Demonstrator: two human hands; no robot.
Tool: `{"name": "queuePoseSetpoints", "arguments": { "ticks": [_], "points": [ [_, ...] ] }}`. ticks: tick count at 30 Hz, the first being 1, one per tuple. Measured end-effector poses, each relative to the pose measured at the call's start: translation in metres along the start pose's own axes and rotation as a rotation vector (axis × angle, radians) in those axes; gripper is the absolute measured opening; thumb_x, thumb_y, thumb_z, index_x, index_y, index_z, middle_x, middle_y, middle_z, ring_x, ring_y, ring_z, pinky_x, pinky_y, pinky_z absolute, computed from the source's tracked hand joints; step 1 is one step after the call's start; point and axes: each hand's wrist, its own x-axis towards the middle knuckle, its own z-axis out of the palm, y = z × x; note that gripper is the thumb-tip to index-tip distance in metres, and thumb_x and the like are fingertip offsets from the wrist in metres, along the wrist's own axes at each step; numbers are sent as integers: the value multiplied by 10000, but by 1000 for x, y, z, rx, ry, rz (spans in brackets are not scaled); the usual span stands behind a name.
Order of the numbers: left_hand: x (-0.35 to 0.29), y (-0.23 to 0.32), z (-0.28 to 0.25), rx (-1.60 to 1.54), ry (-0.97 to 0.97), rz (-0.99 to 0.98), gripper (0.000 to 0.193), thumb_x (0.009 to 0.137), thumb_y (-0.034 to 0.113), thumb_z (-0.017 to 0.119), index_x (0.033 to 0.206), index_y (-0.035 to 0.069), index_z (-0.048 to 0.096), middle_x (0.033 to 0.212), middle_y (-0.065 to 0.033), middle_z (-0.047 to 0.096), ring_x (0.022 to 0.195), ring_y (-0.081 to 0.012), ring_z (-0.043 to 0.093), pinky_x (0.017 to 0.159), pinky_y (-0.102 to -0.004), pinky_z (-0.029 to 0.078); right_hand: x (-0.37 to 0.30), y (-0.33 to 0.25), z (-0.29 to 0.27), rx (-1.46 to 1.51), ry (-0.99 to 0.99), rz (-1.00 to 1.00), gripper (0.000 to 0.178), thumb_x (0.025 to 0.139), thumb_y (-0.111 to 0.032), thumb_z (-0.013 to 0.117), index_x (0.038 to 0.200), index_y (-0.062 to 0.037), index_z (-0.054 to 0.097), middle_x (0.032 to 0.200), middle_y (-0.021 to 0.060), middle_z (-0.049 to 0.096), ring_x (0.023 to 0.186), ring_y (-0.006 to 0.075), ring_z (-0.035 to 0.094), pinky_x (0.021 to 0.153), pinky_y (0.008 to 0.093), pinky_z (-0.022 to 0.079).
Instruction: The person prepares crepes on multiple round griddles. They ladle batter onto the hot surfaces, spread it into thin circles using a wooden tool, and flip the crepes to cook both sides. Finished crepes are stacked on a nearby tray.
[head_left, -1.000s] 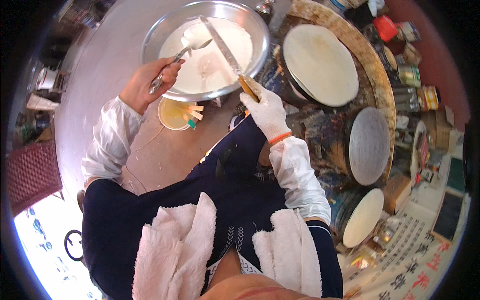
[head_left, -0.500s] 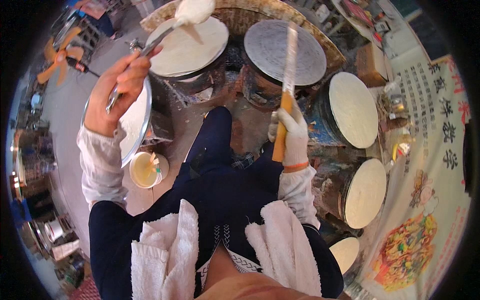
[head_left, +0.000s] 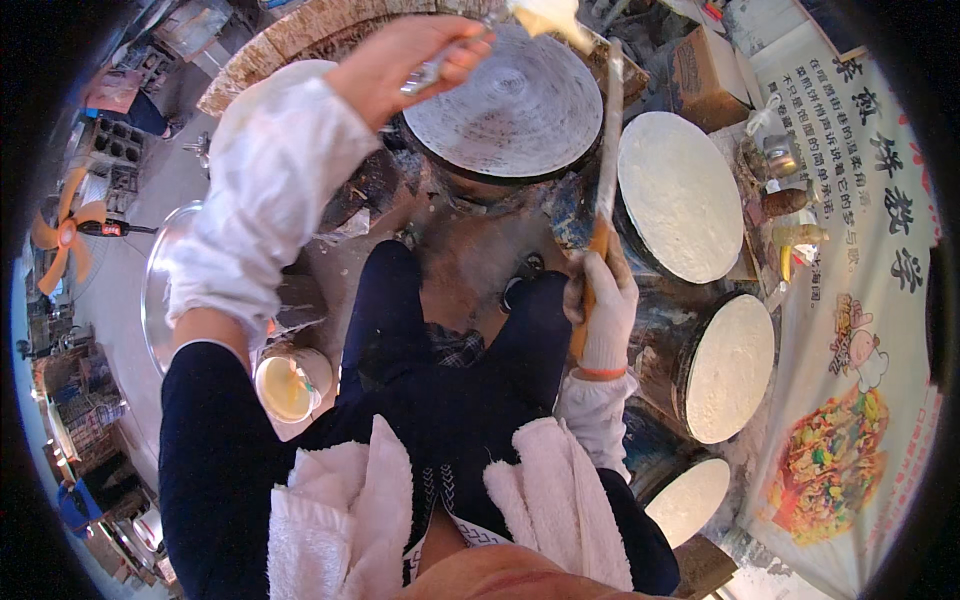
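Observation:
My bare left hand (head_left: 425, 60) is closed around the metal handle of a ladle (head_left: 545, 14). Pale batter coats the ladle's bowl and hangs off it, above the far edge of a round grey griddle (head_left: 505, 105) whose surface shows only faint swirl marks. My right hand (head_left: 608, 300), in a white glove, grips the wooden handle of a long flat spatula (head_left: 610, 150). Its blade points up and away, beside the grey griddle. To its right, pale batter sheets cover one griddle (head_left: 680, 200), a second griddle (head_left: 732, 370) and a third griddle (head_left: 690, 502). My left sleeve partly hides another pale-covered griddle (head_left: 285, 75).
A metal basin (head_left: 152, 290) and a white bucket (head_left: 290, 385) with yellowish liquid stand at my left. An orange-bladed fan (head_left: 65, 235) is farther left. A cardboard box (head_left: 705, 80) sits at far right, beside a printed banner (head_left: 830, 200).
My left hand has carried the ladle rightward, from over the left griddle to the grey one. My view has turned right. The spatula stays in my right hand, tilted slightly differently.

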Motion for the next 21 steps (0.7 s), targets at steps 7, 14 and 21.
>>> {"name": "queuePoseSetpoints", "arguments": {
  "ticks": [7,14,21],
  "points": [
    [94,-142,3,499,101,25,346,955,248,630,1239,54,595,772,-34,608,589,-121,562,507,-305,490,83,33,26,-64,45,64,469,953,-154,626,1414,-102,558,780,-4,601,431,73,455,355,235,318],
    [108,-174,-75,1712,460,386,619,924,159,578,1494,235,347,1016,-177,666,844,-419,670,695,-547,523,102,47,47,120,188,-15,481,976,-149,576,1449,-119,493,757,-10,546,459,82,446,361,246,331],
    [103,-70,-36,1383,764,988,360,987,192,526,1319,56,510,959,-181,670,756,-338,666,656,-410,552,145,94,71,96,206,90,429,992,-145,521,1420,-169,491,744,10,551,448,100,441,359,282,331]
  ]
}}
